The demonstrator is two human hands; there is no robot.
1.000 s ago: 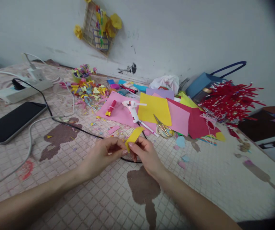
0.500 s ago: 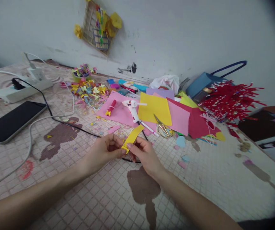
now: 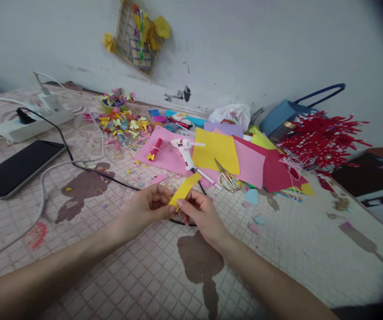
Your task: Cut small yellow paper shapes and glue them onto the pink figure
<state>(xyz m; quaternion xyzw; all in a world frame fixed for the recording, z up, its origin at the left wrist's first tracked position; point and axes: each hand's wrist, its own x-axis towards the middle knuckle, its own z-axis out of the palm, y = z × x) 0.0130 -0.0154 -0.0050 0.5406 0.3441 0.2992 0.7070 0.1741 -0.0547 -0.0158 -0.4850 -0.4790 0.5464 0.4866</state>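
A narrow yellow paper strip (image 3: 186, 187) is pinched between my two hands, its free end pointing up and away to the right. My left hand (image 3: 149, 206) grips the lower end from the left, thumb and fingers closed. From the other side my right hand (image 3: 202, 213) pinches the same end, its thumb on top. Just beyond the hands are a white hot glue gun (image 3: 185, 153) and gold-handled scissors (image 3: 227, 177). A small red paper roll with a yellow tip (image 3: 155, 150) lies on pink paper (image 3: 167, 165).
Yellow (image 3: 216, 151) and red sheets (image 3: 278, 171) overlap at the back. Paper scraps (image 3: 124, 126) are heaped at back left, near a power strip (image 3: 34, 124) and a phone (image 3: 21, 166). A black cable (image 3: 111, 178) runs under my hands. Red fuzzy stems (image 3: 318, 138) lie at right.
The folded tab at the strip's lower end now looks flattened or turned under, and the strip shows smoother. Both hands have stayed almost in place.
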